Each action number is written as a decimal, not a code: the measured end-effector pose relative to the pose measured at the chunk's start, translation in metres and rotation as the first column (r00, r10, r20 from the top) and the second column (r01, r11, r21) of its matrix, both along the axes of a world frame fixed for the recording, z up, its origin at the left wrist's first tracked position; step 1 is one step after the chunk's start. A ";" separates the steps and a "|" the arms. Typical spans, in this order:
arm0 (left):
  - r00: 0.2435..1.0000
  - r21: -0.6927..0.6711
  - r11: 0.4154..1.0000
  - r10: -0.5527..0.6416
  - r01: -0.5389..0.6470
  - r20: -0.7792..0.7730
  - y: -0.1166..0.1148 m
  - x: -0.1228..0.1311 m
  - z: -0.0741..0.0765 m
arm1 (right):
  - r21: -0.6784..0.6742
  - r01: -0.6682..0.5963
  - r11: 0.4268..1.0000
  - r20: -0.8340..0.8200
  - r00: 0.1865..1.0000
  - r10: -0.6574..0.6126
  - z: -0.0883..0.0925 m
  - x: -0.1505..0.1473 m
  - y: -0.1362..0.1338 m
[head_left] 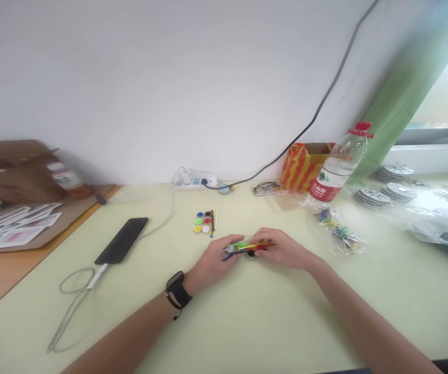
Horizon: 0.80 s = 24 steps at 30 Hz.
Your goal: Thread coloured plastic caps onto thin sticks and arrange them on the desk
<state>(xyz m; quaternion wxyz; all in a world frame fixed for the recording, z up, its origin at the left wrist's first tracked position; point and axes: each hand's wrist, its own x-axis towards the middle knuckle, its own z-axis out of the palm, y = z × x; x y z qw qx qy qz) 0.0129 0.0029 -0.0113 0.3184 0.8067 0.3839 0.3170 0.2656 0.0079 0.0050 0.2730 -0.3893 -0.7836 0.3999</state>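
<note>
Near the middle of the pale green table (247, 322), your left hand (211, 263) and right hand (283, 250) pinch one bundle of thin colourful plastic sticks (247, 247).

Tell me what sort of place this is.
Probably a craft or piece-work bench indoors: small paint pots, a clear bag of coloured parts and stacks of round discs on a pale green table.
</note>
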 end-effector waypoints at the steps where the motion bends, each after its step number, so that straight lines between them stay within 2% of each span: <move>1: 1.000 -0.003 1.000 -0.014 0.014 0.004 -0.001 0.000 0.001 | -0.001 -0.003 1.000 0.002 1.000 0.003 0.000 0.000 -0.001; 5: 0.998 -0.015 0.998 -0.068 0.069 0.017 -0.004 0.000 0.006 | 0.019 -0.001 1.000 -0.005 1.000 0.001 -0.001 -0.001 -0.001; 7: 0.997 -0.016 0.997 -0.079 0.079 0.025 -0.004 0.000 0.008 | 0.062 0.052 0.997 -0.006 0.999 -0.052 0.000 0.003 0.008; 9: 0.997 -0.002 0.998 -0.070 0.070 0.025 -0.004 0.001 0.010 | 0.143 0.172 0.975 0.008 0.985 -0.175 0.001 0.011 0.026; 10: 0.998 0.010 0.998 -0.055 0.054 0.020 -0.003 0.002 0.012 | 0.210 0.247 0.946 0.039 0.965 -0.261 0.002 0.017 0.037; 11: 0.999 0.022 0.999 -0.037 0.036 0.013 -0.002 0.002 0.013 | 0.288 0.327 0.900 0.079 0.929 -0.362 0.002 0.023 0.049; 13: 1.000 0.042 0.999 -0.002 0.003 -0.004 0.001 0.004 0.018 | 0.393 0.406 0.825 0.232 0.825 -0.516 0.001 0.035 0.073; 14: 1.000 0.045 0.999 0.003 -0.002 -0.014 0.004 0.005 0.022 | 0.395 0.427 0.814 0.318 0.767 -0.557 -0.001 0.040 0.083; 16: 0.999 0.039 0.999 -0.016 0.018 -0.050 0.010 0.006 0.033 | 0.321 0.464 0.826 0.471 0.678 -0.564 -0.005 0.047 0.098; 18: 0.993 0.030 0.998 -0.060 0.063 -0.105 0.018 0.006 0.048 | 0.278 0.474 0.836 0.522 0.656 -0.545 -0.010 0.050 0.106; 21: 0.977 -0.019 0.991 -0.133 0.131 -0.169 0.030 0.004 0.075 | 0.280 0.495 0.823 0.525 0.639 -0.563 -0.012 0.053 0.114; 24: 0.953 -0.062 0.980 -0.201 0.192 -0.227 0.042 0.000 0.096 | 0.324 0.548 0.771 0.497 0.595 -0.632 -0.007 0.059 0.123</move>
